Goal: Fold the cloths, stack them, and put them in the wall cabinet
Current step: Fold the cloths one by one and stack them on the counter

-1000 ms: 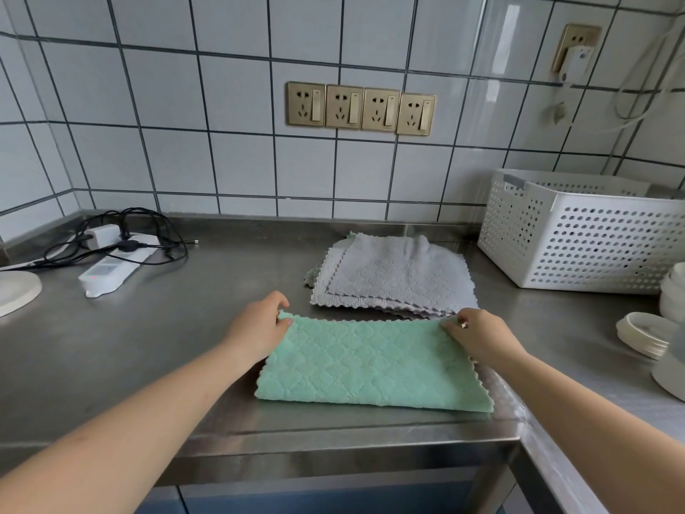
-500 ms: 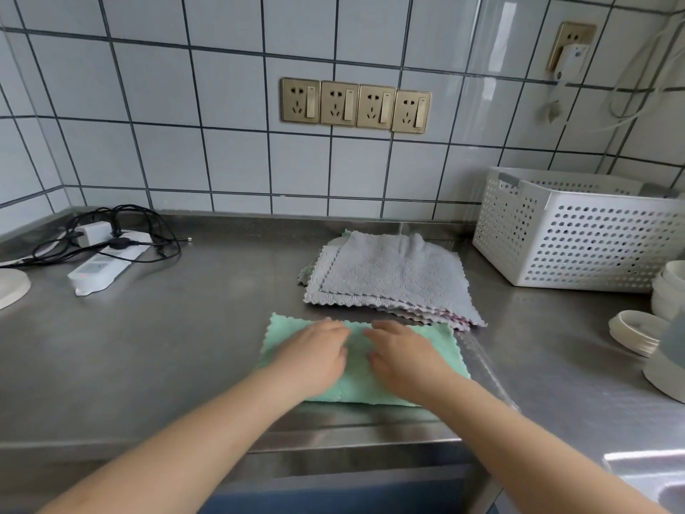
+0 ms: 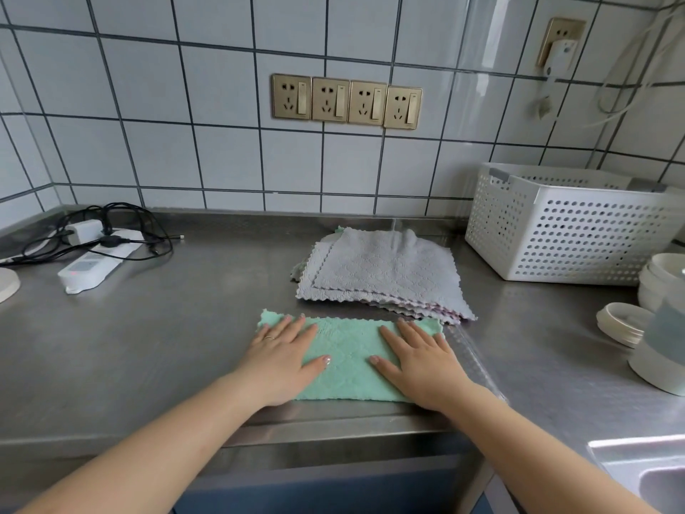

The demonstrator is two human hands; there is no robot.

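Note:
A folded green cloth (image 3: pixel 348 359) lies flat near the front edge of the steel counter (image 3: pixel 166 328). My left hand (image 3: pixel 280 359) presses on its left half with straight, spread fingers. My right hand (image 3: pixel 422 361) lies flat on its right half in the same way. Just behind the green cloth sits a pile of grey cloths (image 3: pixel 381 276), with pinkish edges showing at its lower right. The wall cabinet is out of view.
A white perforated basket (image 3: pixel 571 231) stands at the back right. White bowls (image 3: pixel 659 280), lids (image 3: pixel 622 320) and a pale container (image 3: pixel 663 350) sit at the right edge. A white power strip (image 3: pixel 92 265) with black cables (image 3: pixel 122 231) lies at the back left. A sink corner (image 3: pixel 652 473) shows bottom right.
My hands went from the cloth's far corners to its middle, then slid apart to its two halves. The green cloth now looks narrower and lies flatter.

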